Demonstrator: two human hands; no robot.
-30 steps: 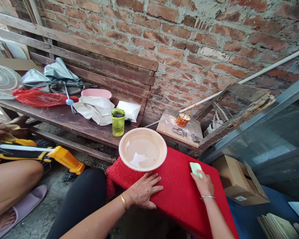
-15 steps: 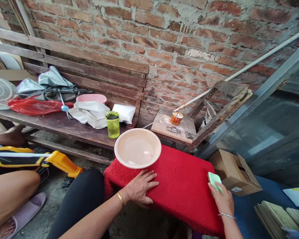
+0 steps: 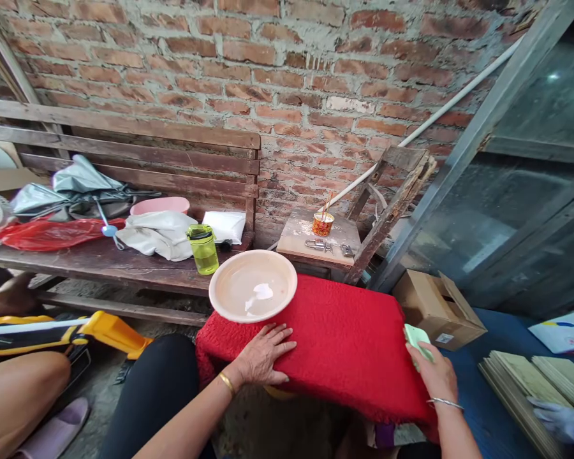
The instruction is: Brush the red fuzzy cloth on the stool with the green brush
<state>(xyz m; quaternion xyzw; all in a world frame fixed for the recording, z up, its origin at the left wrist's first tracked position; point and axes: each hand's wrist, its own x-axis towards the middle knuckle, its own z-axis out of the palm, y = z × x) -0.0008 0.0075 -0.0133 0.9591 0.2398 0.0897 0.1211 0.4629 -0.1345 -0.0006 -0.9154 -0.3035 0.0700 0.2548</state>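
A red plush cloth (image 3: pixel 344 344) is draped over a low table or stool. My left hand (image 3: pixel 264 354) lies flat near its front edge with fingers spread, just below a pale basin (image 3: pixel 212 293) of water on the cloth's left end. At the right edge, my right hand (image 3: pixel 437 373) is closed around a mint-green block (image 3: pixel 417 336) held against the cloth. The underside of that block is hidden, so its exact kind does not show.
On the wooden bench (image 3: pixel 90 268) stand a green bottle (image 3: pixel 204 252), a white cloth (image 3: pixel 160 234) and a red bag (image 3: pixel 57 233). A small board (image 3: pixel 291 239) holds a cup (image 3: pixel 323 224) and padlocks. Right are a cardboard box (image 3: pixel 435 312) and stacked boards (image 3: pixel 521 382). Another person's leg (image 3: pixel 23 389) is at left.
The view has swung a little to the right. My right hand with the mint-green block has shifted slightly outward at the cloth's right edge. My left hand rests in about the same place.
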